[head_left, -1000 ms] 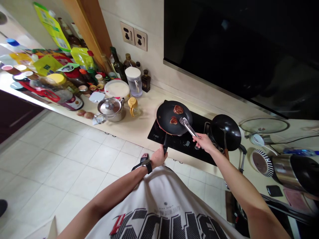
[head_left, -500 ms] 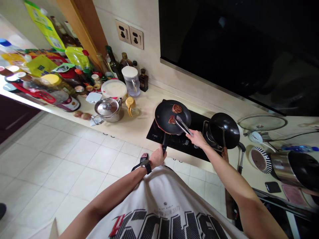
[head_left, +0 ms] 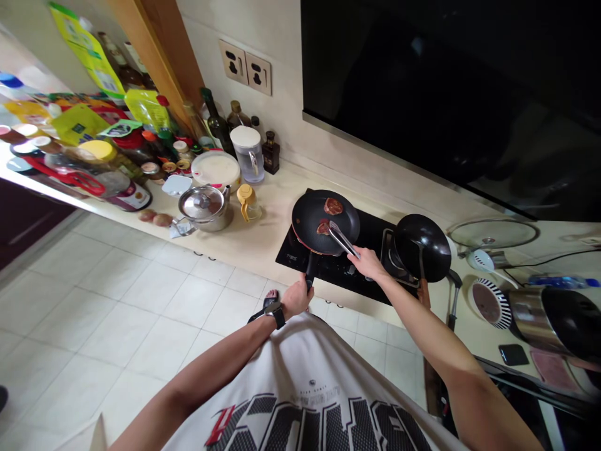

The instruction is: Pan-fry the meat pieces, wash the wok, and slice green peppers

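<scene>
Head: wok (head_left: 432, 244) beside pan (head_left: 308, 216)

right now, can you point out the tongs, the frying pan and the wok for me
Tongs (head_left: 344, 240): head view, on the metal arms, midway along.
Frying pan (head_left: 310, 215): head view, on the bare cooking surface.
Wok (head_left: 434, 245): head view, on the dark inner surface.

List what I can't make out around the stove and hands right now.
All in the head view:
- Undersides of the farther meat piece and nearer meat piece: hidden against the frying pan.
- Stove area below: covered by that pan.
- Rear end of the tongs: hidden by the right hand.
- Black panel: cut off by the top edge.
</scene>
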A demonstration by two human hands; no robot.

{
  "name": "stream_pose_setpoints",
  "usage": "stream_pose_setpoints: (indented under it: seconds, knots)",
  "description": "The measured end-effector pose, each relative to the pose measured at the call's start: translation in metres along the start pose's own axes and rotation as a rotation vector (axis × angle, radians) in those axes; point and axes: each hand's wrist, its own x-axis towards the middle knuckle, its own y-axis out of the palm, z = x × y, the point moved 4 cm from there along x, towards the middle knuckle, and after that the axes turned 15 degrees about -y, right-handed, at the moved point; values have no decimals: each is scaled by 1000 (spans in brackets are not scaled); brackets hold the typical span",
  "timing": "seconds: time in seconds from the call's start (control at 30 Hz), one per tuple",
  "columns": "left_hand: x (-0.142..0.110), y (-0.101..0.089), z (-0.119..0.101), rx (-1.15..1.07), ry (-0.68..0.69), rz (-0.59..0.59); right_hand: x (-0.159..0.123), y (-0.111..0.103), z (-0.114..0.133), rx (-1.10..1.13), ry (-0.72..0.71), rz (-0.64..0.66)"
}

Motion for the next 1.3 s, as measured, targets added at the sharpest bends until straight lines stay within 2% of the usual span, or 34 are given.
stream_pose_setpoints:
  seconds: [0.13, 0.23, 0.3, 0.37, 0.47, 0.63, 0.73, 0.83, 0.9, 0.97, 1.03, 1.1, 1.2, 1.3]
  knots:
    - [0, -1, 0, 1, 4, 3, -6, -11, 0, -60, -27, 10]
    - [0, 0, 0, 2, 18, -1, -18, -25, 3, -292, -46, 31]
    - [1, 0, 1, 6, 16, -6, -27, -28, 8, -493, -76, 108]
    - [2, 1, 2, 15, 10, -14, -33, -24, 13, -653, -109, 193]
    - [3, 1, 2, 30, 17, -18, -33, -10, 19, -776, -159, 259]
    - [2, 0, 0, 41, 31, -13, -20, 17, 23, -828, -232, 231]
    - [1, -1, 0, 46, 21, -21, -14, 23, 20, -776, -231, 215]
    - [1, 1, 0, 36, 23, -18, -10, 13, 13, -528, -170, 139]
    - [1, 1, 1, 26, 12, -21, -10, 6, 4, -135, -87, 92]
    - [1, 2, 1, 14, 1, -29, -15, 6, -4, 373, 25, 63]
    - [1, 3, 1, 2, 0, -35, -23, 13, -11, 821, 156, 24]
    - [1, 3, 1, -3, 2, -38, -32, 25, -16, 1127, 271, -1]
    - [2, 4, 2, -7, 3, -43, -48, 43, -22, 1354, 338, -34]
    - [3, 3, 3, -35, 28, -45, -64, 56, -26, 1470, 275, -75]
